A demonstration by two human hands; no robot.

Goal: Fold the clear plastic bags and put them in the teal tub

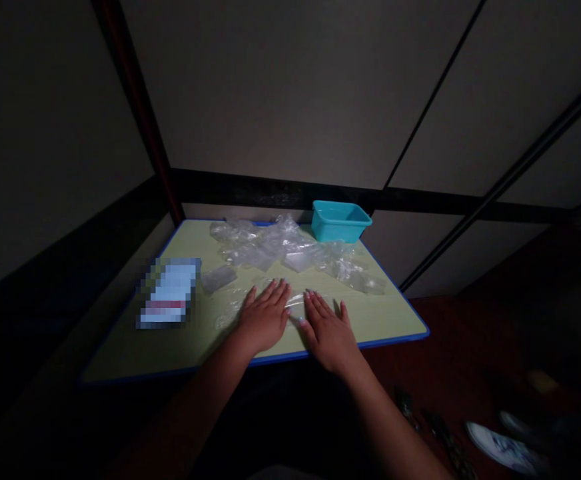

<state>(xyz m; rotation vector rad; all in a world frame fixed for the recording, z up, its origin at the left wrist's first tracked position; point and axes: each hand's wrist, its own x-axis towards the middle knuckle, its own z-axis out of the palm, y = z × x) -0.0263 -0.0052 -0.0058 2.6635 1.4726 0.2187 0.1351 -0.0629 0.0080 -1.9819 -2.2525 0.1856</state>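
Bare and palm down, the left hand (265,319) and right hand (329,335) lie side by side, a little apart, each grip opened out flat, on a thin, clear plastic sheet (296,301) near the front edge of the pale yellow, blue-edged table (383,313). Just beyond the fingertips spreads a heap of crumpled, transparent plastic bags (265,243). A small greyish plastic packet (219,278) lies left of it, near a pixelated, pale rectangular item (171,290). At the back right stands a turquoise rectangular plastic tub (339,227).
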